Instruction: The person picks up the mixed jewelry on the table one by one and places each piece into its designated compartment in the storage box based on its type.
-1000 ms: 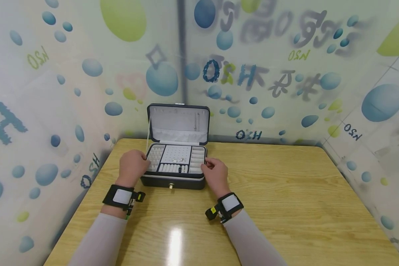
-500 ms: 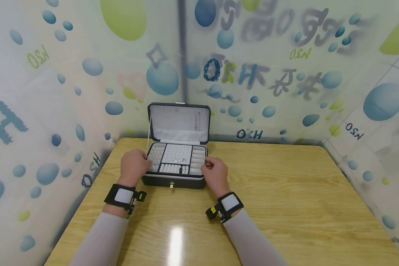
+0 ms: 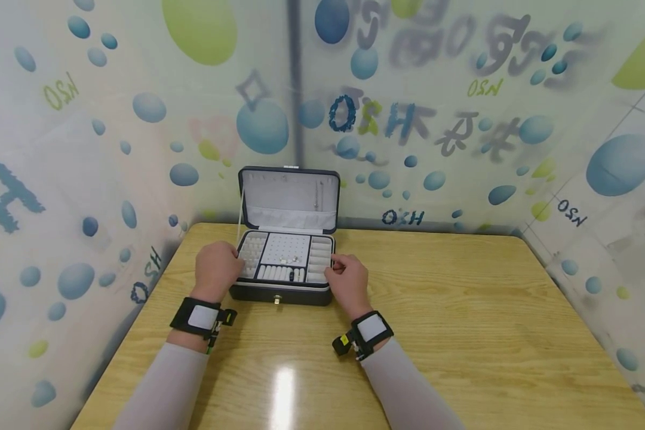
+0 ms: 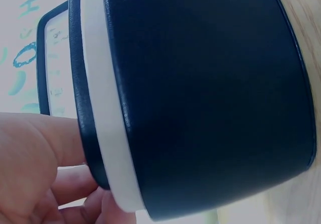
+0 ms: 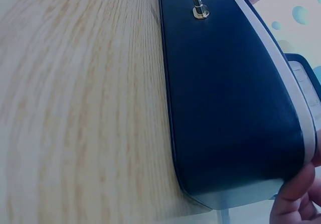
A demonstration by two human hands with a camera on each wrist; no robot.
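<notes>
**Both hands gripping the tray of the open jewellery box**

The left hand (image 3: 215, 270) is curling its fingers (image 4: 60, 148) over the left rim of the grey velvet insert tray (image 3: 286, 258), and the right hand (image 3: 347, 279) is pinching the tray's right rim with bent fingers (image 5: 296, 194). The tray is sitting in the top of the dark blue rectangular jewellery box (image 3: 282, 292), between the two hands. Its compartments are holding pale ring rolls along the front, slotted rows down both sides, and a dotted centre panel carrying a few small pieces too tiny to identify. The lid (image 3: 289, 200) is standing upright behind. A small metal knob (image 5: 199, 7) is sticking out of the box's front. The box is resting at the far middle of the light wooden table (image 3: 462, 322), near the back edge, with bare tabletop stretching to the right and towards the person.
</notes>
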